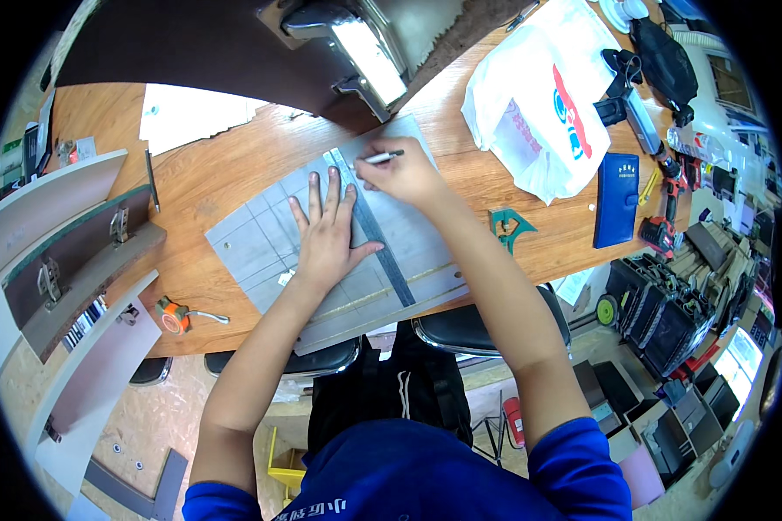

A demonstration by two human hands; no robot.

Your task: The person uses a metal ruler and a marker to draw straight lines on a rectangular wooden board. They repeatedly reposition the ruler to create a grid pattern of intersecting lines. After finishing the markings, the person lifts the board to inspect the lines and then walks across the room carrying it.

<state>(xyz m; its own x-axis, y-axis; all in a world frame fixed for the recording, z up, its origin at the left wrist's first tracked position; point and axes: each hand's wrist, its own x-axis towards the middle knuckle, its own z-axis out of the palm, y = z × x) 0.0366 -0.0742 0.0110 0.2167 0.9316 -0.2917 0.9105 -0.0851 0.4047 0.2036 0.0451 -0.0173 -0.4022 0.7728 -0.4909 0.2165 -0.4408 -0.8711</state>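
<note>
A grey board (427, 241) lies flat on the wooden table in front of me, with dark lines crossing its left part. A long metal ruler (382, 245) runs across it on a slant. My left hand (326, 233) lies flat on the board with fingers spread, fingertips and thumb at the ruler's left edge. In my right hand (401, 174) is a pen (381, 158), gripped near the ruler's far end. The pen's writing tip is hard to make out. A small white piece (285, 278) rests on the board by my left wrist.
Right of the board are a green square tool (513, 230), a white plastic bag (530, 95), a blue notebook (616, 201) and a red cordless drill (662, 227). An orange tape measure (175, 316) sits left. A large dark panel (191, 48) with metal fittings overhangs the far side.
</note>
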